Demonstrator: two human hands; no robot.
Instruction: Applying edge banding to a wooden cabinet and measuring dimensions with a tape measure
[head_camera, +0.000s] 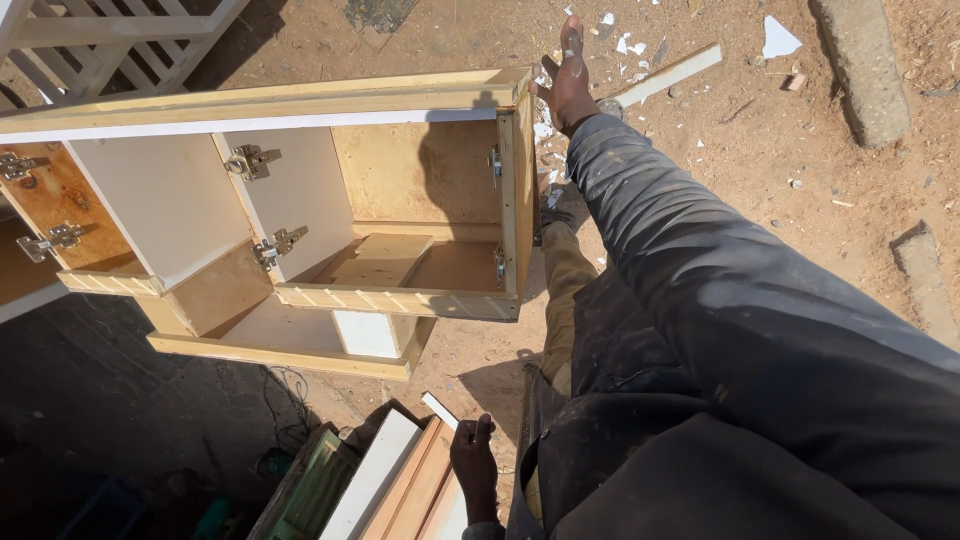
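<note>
Right hand: the right hand (568, 78) is stretched out with fingers spread and released, its palm pressed against the upper right corner of the wooden cabinet (300, 200); it grasps nothing.
Left hand: the left hand (474, 462) sits low in view, fingers curled over the edge of a stack of boards (400, 485); how firmly it grips I cannot tell.
Cabinet, place: it stands on the dirt ground (780, 180), ahead and to the left of the person, with its right side panel directly under the right hand and well apart from the left hand.
Cabinet, look: an open-fronted box of pale wood and brown board, with white inner partitions and no doors; a light timber rail runs along the top edge, and ribbed trim strips line the front lower edges.
Hinges: metal hinges (252, 160) are fixed to the partitions and side walls, standing open.
Boards: white and reddish-brown lengths lie side by side near the left hand, next to a greenish piece.
Labels and packages: none can be made out; white scraps (779, 40) lie scattered on the soil beyond the right hand.
Other: a white slatted frame (110, 40) stands at the upper left.
</note>
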